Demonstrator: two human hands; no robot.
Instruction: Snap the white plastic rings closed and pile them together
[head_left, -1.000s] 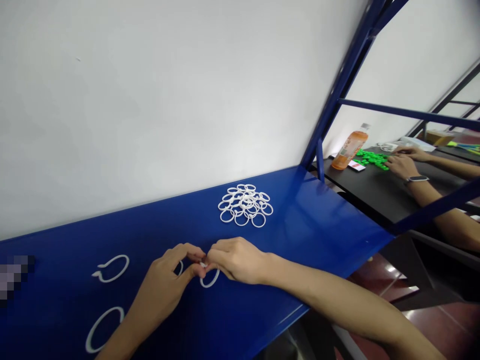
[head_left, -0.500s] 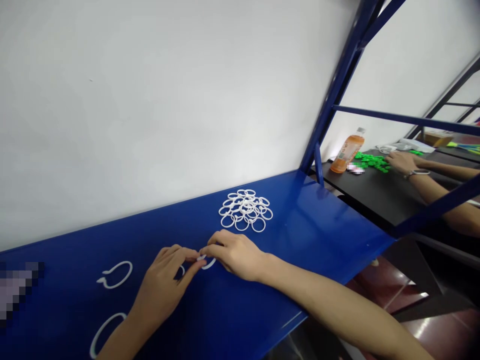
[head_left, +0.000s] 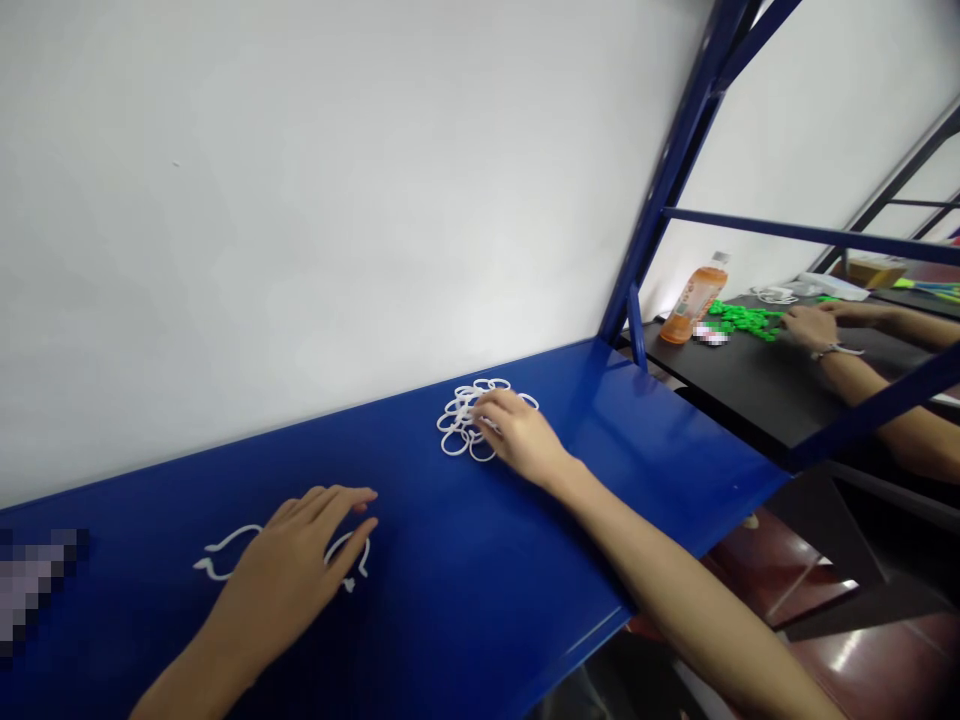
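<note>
My left hand (head_left: 289,570) hovers palm down over the blue table (head_left: 465,590), thumb and fingers apart, holding nothing. Just under its thumb lies an opened white plastic ring (head_left: 367,545), its two ends parted. Another opened white ring (head_left: 217,545) is partly covered by the back of the same hand. Near the wall, a pile of closed white rings (head_left: 454,440) is spread in a loose heap. My right hand (head_left: 517,430) reaches over the right part of this heap, its curled fingertips pinching at a ring. The heap's right side is mostly hidden behind it.
A blurred pale item (head_left: 34,590) lies at the table's left end. A white wall (head_left: 300,220) and a blue metal frame (head_left: 652,220) bound the table. Beyond, a co-worker's hands (head_left: 814,325) handle small green pieces (head_left: 746,318) beside an orange drink bottle (head_left: 696,300).
My hands have parted. The right moved up and right to the heap; the left opened and shifted left, and the white ring between them is gone from there. The left forearm hides the lower ring.
</note>
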